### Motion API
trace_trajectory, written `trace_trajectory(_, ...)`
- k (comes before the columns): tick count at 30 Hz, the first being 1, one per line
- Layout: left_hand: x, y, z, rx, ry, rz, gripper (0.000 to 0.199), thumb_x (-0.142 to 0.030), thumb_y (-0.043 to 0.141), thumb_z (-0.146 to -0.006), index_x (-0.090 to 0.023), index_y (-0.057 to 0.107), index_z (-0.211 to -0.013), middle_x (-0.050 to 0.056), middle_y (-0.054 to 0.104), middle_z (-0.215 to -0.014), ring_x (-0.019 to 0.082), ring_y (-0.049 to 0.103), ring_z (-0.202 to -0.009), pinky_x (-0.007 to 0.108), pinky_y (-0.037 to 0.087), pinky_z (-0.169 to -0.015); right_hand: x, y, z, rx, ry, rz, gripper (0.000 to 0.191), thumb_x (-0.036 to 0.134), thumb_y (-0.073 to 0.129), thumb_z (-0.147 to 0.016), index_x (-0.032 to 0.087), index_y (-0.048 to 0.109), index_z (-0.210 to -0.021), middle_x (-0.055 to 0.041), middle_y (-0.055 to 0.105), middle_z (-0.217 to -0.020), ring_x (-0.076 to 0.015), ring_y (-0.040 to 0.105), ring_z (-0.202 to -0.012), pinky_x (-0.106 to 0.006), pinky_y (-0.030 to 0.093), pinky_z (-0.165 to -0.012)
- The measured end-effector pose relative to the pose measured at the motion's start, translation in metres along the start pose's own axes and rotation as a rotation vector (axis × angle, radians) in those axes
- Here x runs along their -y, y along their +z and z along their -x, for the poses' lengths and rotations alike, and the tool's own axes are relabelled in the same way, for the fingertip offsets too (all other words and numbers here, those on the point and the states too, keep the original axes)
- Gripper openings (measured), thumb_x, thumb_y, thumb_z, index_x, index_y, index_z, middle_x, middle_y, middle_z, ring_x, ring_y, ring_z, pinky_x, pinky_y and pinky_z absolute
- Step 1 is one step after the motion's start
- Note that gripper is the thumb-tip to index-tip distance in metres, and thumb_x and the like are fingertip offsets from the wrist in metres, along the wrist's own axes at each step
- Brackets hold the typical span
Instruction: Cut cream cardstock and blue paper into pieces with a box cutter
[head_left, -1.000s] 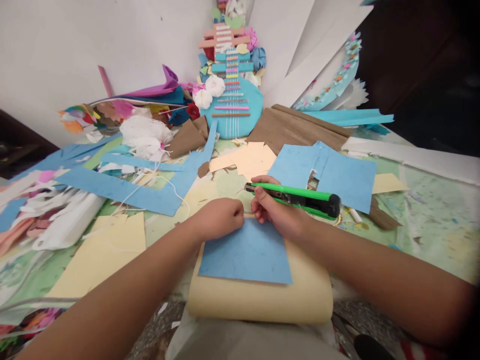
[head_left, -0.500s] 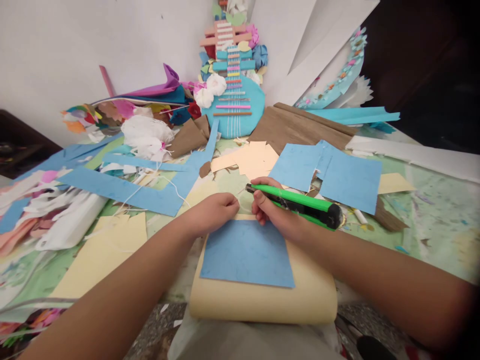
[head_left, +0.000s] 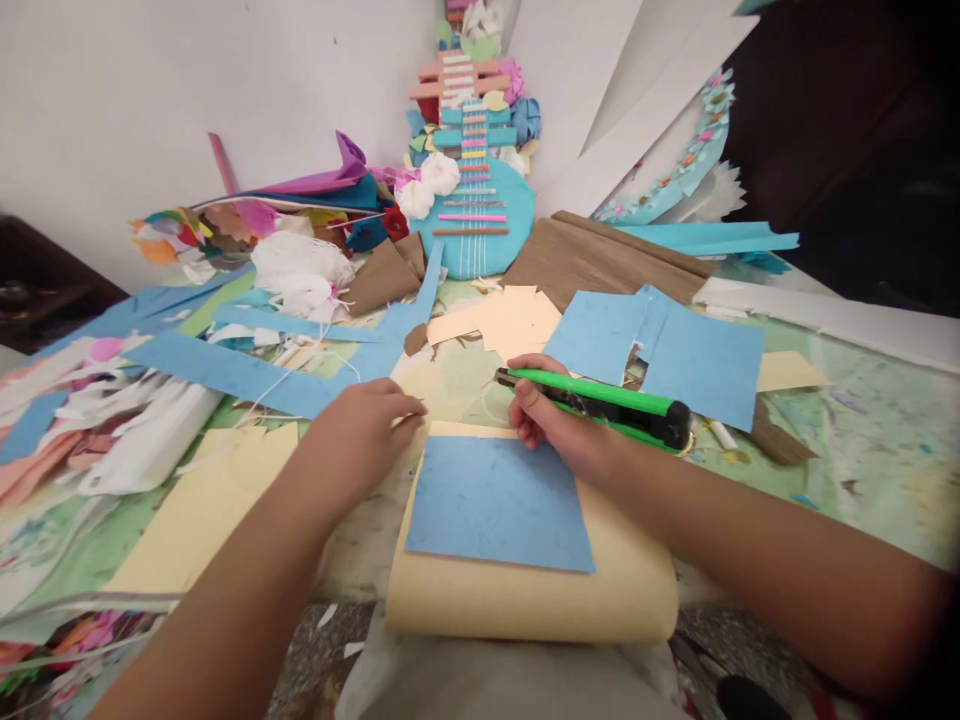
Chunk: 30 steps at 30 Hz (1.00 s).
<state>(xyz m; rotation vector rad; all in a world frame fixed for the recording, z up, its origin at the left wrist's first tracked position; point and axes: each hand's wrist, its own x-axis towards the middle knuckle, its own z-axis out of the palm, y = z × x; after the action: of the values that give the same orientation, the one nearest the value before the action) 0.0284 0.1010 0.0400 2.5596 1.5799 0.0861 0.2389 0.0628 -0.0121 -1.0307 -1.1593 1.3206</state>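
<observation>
My right hand (head_left: 547, 415) is wrapped round a green and black utility knife (head_left: 600, 400), its tip pointing left. This hand lies at the top edge of a blue paper sheet (head_left: 495, 505), which rests on a curved sheet of cream paper (head_left: 532, 610) at the table's front edge. Left of the blue sheet, my left hand (head_left: 371, 420) has thumb and fingers drawn together. Whatever those fingers hold, if anything, is too small to make out. A thin pale strand (head_left: 491, 405) curves beside the right fingertips.
A turquoise paper guitar (head_left: 487, 220) stands against the wall. Blue paper pieces (head_left: 701, 360) lie to the right, cut blue strips (head_left: 225, 372) to the left. Brown paper (head_left: 600, 260), white tassels (head_left: 300, 265) and cream offcuts (head_left: 217, 500) are spread over the table.
My left hand has moved left, away from the top of the blue sheet, uncovering its upper left corner. The right hand keeps the knife in nearly the same place.
</observation>
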Motion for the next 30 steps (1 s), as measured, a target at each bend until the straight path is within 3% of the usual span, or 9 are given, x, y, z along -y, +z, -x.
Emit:
trace_trajectory(4, -0.038, 0.010, -0.015, 0.052, 0.145, 0.137, 0.024, -0.030, 0.044, -0.079, -0.022, 0.067, -0.083, 0.002, 0.062, -0.082, 0.017, 0.056, -0.080, 0.026, 0.040, -0.069, 0.000, 0.000, -0.002, -0.003, 0.012, -0.050, 0.041, 0.051, 0.053, -0.077, 0.024, 0.040, -0.106, 0.0058, 0.052, -0.058, -0.0076, 0.047, -0.046, -0.018, 0.038, -0.041)
trace_trajectory(7, -0.053, 0.018, -0.024, 0.134, 0.240, 0.102, 0.024, -0.024, 0.043, -0.078, -0.020, 0.066, -0.073, 0.002, 0.060, -0.078, 0.016, 0.055, -0.074, 0.025, 0.039, -0.066, 0.000, 0.000, -0.003, -0.008, 0.025, -0.089, 0.041, 0.051, 0.053, -0.077, 0.025, 0.040, -0.105, 0.0066, 0.052, -0.056, -0.0072, 0.046, -0.045, -0.018, 0.037, -0.040)
trace_trajectory(14, -0.057, 0.021, -0.027, 0.218, 0.306, -0.019, 0.022, -0.020, 0.041, -0.073, -0.019, 0.062, -0.066, 0.003, 0.058, -0.073, 0.017, 0.055, -0.069, 0.027, 0.038, -0.062, 0.003, 0.000, -0.003, 0.003, 0.040, -0.106, 0.043, 0.052, 0.054, -0.075, 0.024, 0.041, -0.106, 0.0069, 0.051, -0.055, -0.0073, 0.047, -0.044, -0.018, 0.036, -0.040)
trace_trajectory(21, -0.064, 0.026, -0.032, 0.254, 0.290, -0.128, 0.016, -0.021, 0.042, -0.068, -0.018, 0.058, -0.066, 0.004, 0.057, -0.067, 0.016, 0.052, -0.055, 0.026, 0.031, -0.047, 0.001, -0.001, -0.004, 0.028, 0.035, -0.112, 0.043, 0.051, 0.053, -0.076, 0.024, 0.041, -0.107, 0.0069, 0.051, -0.055, -0.0069, 0.047, -0.045, -0.017, 0.038, -0.041)
trace_trajectory(26, -0.064, 0.027, -0.031, 0.219, 0.365, -0.158, 0.019, -0.019, 0.039, -0.073, -0.016, 0.058, -0.075, 0.005, 0.057, -0.071, 0.018, 0.055, -0.061, 0.028, 0.040, -0.054, 0.002, -0.001, -0.003, 0.032, 0.026, -0.122, 0.042, 0.050, 0.053, -0.077, 0.024, 0.041, -0.106, 0.0072, 0.052, -0.055, -0.0069, 0.046, -0.045, -0.017, 0.037, -0.041)
trace_trajectory(30, -0.054, 0.024, -0.008, 0.127, 0.517, -0.084, 0.027, -0.030, 0.041, -0.080, -0.014, 0.058, -0.094, 0.010, 0.058, -0.095, 0.022, 0.054, -0.090, 0.034, 0.042, -0.080, 0.006, -0.004, -0.002, 0.034, 0.000, -0.214, 0.036, 0.049, 0.050, -0.079, 0.027, 0.040, -0.105, 0.0077, 0.052, -0.055, -0.0061, 0.044, -0.043, -0.016, 0.032, -0.039)
